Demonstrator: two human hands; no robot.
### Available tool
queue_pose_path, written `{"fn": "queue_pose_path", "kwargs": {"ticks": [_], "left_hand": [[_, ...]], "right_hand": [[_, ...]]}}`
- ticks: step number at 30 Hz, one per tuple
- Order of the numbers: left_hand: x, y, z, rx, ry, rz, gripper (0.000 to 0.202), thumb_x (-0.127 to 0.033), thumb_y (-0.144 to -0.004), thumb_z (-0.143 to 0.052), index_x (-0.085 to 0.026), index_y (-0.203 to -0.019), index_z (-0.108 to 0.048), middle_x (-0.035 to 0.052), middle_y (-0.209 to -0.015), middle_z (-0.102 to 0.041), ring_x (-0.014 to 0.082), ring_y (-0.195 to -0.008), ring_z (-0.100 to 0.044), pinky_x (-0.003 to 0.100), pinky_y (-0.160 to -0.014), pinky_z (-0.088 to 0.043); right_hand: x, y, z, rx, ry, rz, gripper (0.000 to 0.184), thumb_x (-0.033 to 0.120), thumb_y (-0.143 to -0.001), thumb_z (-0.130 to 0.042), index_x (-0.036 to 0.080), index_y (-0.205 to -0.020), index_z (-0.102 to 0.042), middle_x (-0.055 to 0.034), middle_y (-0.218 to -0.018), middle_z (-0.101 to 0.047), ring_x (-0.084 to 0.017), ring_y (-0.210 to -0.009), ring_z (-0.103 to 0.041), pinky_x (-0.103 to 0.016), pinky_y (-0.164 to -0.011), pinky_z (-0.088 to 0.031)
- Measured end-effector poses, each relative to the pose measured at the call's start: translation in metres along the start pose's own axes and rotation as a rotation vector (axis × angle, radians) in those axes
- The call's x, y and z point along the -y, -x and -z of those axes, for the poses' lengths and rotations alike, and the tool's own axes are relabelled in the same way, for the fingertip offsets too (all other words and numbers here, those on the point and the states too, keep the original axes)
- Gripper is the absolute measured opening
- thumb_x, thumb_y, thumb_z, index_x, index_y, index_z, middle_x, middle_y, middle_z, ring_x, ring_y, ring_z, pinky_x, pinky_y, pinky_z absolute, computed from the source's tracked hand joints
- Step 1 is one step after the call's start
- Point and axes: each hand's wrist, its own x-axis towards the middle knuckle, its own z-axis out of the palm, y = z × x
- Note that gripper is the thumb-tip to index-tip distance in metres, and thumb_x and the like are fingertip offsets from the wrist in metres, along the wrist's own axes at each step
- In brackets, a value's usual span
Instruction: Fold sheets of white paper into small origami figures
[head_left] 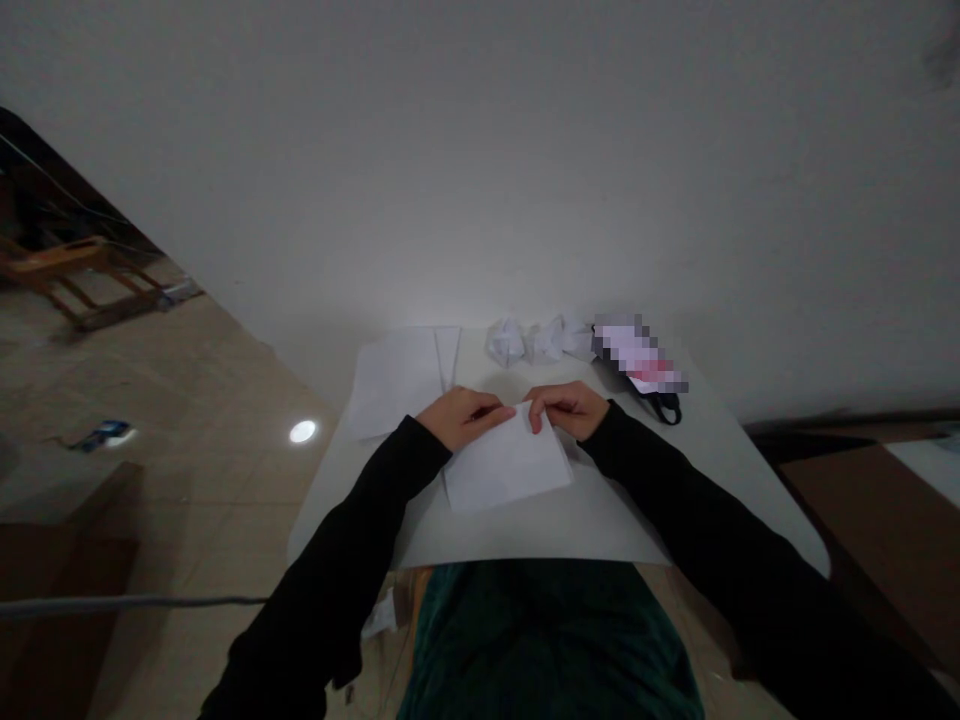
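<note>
A folded sheet of white paper (506, 464) lies on the white table (600, 527), directly in front of me. My left hand (465, 418) and my right hand (568, 408) meet at its far edge, with the fingers of both pinching the paper. Part of that edge is hidden under my fingers. Beyond my left hand lie flat sheets of white paper (394, 382), close to but apart from my hand. Crumpled white paper balls (536, 340) sit farther back, beyond both hands.
A pixelated packet (637, 353) with a black strap (664, 407) lies at the table's far right. A wall rises behind the table. On the tiled floor at left are a wooden chair (75, 275), a small blue object (105, 434) and a grey cable (127, 603).
</note>
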Motion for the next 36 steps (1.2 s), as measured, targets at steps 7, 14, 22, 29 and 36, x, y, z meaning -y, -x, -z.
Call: {"fn": "queue_pose_path", "kwargs": {"ticks": [7,14,22,29,36], "left_hand": [[-0.014,-0.004,-0.007,-0.654,0.359,0.153,0.041,-0.048,-0.086,-0.046,-0.016,-0.059,-0.045,-0.0048,-0.055,-0.033,0.0077,-0.051,-0.032,0.021,-0.047,-0.025],[-0.021,-0.005,-0.023,-1.006,0.438,0.115,0.034,-0.042,-0.082,-0.056,-0.016,-0.062,-0.048,-0.0045,-0.056,-0.043,0.0079,-0.053,-0.041,0.020,-0.048,-0.034],[-0.030,0.002,0.017,-0.691,0.375,-0.190,0.021,-0.031,-0.076,-0.066,-0.019,-0.092,-0.063,0.0067,-0.097,-0.068,0.0149,-0.083,-0.065,0.027,-0.072,-0.052],[-0.033,0.008,0.019,-0.685,0.311,-0.021,0.018,-0.028,-0.063,-0.078,-0.017,-0.075,-0.069,0.0016,-0.073,-0.069,0.0103,-0.063,-0.061,0.022,-0.060,-0.051],[-0.046,0.005,0.012,-0.793,0.334,0.060,0.017,-0.028,-0.063,-0.078,-0.016,-0.064,-0.066,0.0008,-0.067,-0.068,0.0112,-0.062,-0.062,0.022,-0.057,-0.052]], "right_hand": [[0.014,-0.005,-0.025,-0.645,-0.474,-0.160,0.042,0.059,-0.070,-0.059,0.020,-0.086,-0.064,-0.0004,-0.068,-0.064,-0.013,-0.056,-0.058,-0.027,-0.052,-0.048],[0.021,-0.003,-0.044,-0.886,-0.104,-0.047,0.021,0.034,-0.060,-0.076,0.018,-0.060,-0.063,0.0025,-0.057,-0.061,-0.010,-0.050,-0.051,-0.024,-0.049,-0.042],[0.031,0.003,-0.015,-0.418,0.284,-0.091,0.025,0.038,-0.075,-0.066,0.016,-0.063,-0.065,0.0006,-0.058,-0.062,-0.009,-0.051,-0.052,-0.023,-0.052,-0.040],[0.047,0.006,-0.013,-0.299,0.527,0.055,0.021,0.032,-0.080,-0.063,0.016,-0.068,-0.064,-0.0002,-0.062,-0.064,-0.008,-0.054,-0.055,-0.020,-0.056,-0.042],[0.055,0.008,-0.018,-0.307,0.642,0.106,0.021,0.031,-0.083,-0.059,0.016,-0.070,-0.062,-0.0013,-0.065,-0.064,-0.009,-0.056,-0.055,-0.021,-0.056,-0.043]]}}
